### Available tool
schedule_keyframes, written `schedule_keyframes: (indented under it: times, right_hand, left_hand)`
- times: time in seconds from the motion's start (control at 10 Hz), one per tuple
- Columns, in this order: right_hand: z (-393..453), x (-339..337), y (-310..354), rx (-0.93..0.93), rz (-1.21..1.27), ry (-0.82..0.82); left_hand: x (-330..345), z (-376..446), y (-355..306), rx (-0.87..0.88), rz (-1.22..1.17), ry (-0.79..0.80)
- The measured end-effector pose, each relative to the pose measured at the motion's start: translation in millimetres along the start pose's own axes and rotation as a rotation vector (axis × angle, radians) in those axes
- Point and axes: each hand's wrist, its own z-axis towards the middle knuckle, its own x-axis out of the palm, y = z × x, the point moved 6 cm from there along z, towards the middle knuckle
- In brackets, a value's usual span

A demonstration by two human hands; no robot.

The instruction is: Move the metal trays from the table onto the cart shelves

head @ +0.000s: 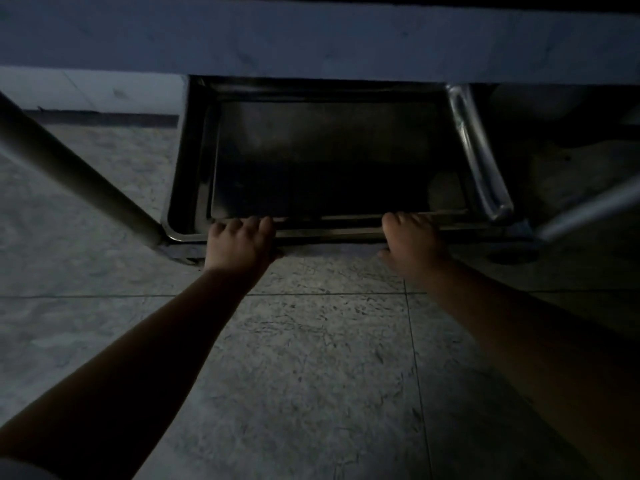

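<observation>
A dark metal tray [329, 161] lies flat inside the cart's bottom shelf [183, 188], low above the floor. My left hand [239, 242] grips the tray's near rim at its left part, fingers curled over the edge. At the right part of the same rim my right hand [412, 240] holds on, fingers over the top and thumb below. The tray's far end is hidden under the shelf above [311, 39]. The scene is dim.
A grey cart post [69, 168] slants down at the left to the shelf's near corner. A shiny metal post [478, 150] stands at the right, with another bar [588, 209] further right. Speckled tiled floor [311, 358] fills the foreground.
</observation>
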Motion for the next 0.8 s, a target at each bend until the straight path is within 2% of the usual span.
schedule_keyframes:
  times: [0.2,0.3,0.5,0.6,0.7,0.8]
  right_hand:
    - [-10.3,3.6,5.5,0.043,-0.111,-0.015]
    - [-9.2,3.9,6.2,0.013,-0.136,-0.045]
    - [-6.7,3.2,6.1,0.039,-0.119,-0.013]
    - [-10.7,-2.7,7.1,0.057,-0.030,0.024]
    - [-30.5,-14.9,6.6,0.057,0.037,0.199]
    - [-71.5,-51.5,7.8,0.101,0.097,0.225]
  left_hand:
    - [-8.2,1.3,-7.2,0.048,-0.055,0.010]
    - [-8.2,0.5,-7.7,0.097,-0.085,-0.034]
    - [-4.6,-2.5,-4.4,0.017,-0.041,-0.055]
    - [-3.0,-5.7,-5.0,-0.017,-0.027,0.010]
    - [-11.4,-25.1,-1.6,-0.018,-0.008,0.225]
    - [-55.0,-54.7,-5.7,0.002,-0.055,0.253]
